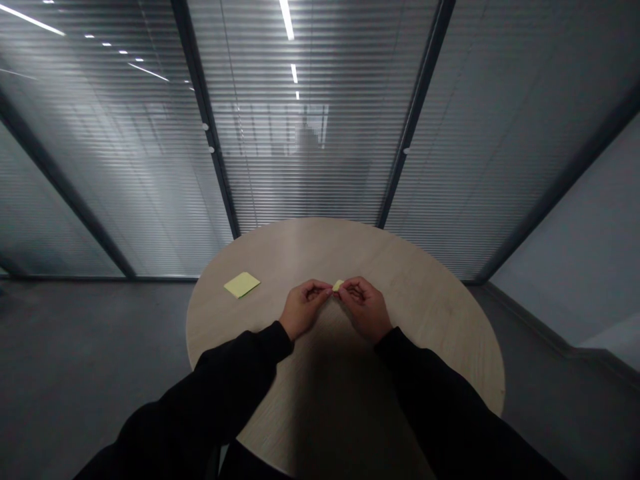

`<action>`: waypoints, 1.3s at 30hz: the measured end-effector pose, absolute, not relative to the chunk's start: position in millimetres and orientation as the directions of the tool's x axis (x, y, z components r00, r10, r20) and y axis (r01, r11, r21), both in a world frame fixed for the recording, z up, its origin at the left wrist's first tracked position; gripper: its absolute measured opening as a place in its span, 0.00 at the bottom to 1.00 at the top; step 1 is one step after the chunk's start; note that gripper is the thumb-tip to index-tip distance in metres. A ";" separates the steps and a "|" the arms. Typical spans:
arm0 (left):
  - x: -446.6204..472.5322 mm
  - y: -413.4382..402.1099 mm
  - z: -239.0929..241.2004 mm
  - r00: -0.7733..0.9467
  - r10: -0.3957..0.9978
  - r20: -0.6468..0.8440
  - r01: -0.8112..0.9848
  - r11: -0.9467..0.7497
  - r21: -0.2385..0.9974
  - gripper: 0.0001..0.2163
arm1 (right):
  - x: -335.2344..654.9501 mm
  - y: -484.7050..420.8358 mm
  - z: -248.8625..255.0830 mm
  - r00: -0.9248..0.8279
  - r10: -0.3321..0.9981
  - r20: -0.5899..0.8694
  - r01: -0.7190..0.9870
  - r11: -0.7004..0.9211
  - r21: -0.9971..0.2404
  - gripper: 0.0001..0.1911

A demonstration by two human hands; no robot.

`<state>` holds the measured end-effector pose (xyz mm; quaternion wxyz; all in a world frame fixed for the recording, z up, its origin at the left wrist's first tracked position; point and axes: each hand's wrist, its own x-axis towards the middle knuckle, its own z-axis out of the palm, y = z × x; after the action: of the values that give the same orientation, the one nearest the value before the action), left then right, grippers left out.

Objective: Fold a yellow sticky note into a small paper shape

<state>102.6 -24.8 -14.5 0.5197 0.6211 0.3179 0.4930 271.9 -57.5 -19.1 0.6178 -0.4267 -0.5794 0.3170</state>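
Note:
Between my two hands, over the middle of the table, is a small piece of yellow paper [338,285]. My left hand [304,307] pinches its left side between thumb and fingers. The thumb and fingertips of my right hand [365,305] grip the paper from the other side. Only a little of the paper shows; the fingers cover the rest, so its exact shape is hidden. Off to the left lies a pad of yellow sticky notes [242,285], flat on the wood and apart from both hands.
The round wooden table [425,293] has a curved edge all around. Glass panels with blinds [310,180] stand just behind its far edge, divided by dark frames. A white wall [580,267] rises at the right, and grey floor [100,360] shows at the left.

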 end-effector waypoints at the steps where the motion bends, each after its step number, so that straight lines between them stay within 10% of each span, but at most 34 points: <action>1: 103.0 -24.8 -14.9 0.312 0.908 0.279 -0.118 -0.255 0.960 0.17 | 271.1 -57.5 -18.8 0.136 0.887 0.440 0.090 0.431 -0.898 0.13; 39: 107.0 -26.6 -17.2 0.367 0.920 0.139 -0.244 -0.049 0.969 0.17 | 269.7 -61.5 -11.3 0.109 0.851 0.514 0.359 0.449 -0.818 0.08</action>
<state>107.0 -26.6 -17.2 0.6171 0.5500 0.3073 0.4714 269.7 -61.5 -11.3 0.5704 -0.4787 -0.6317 0.2156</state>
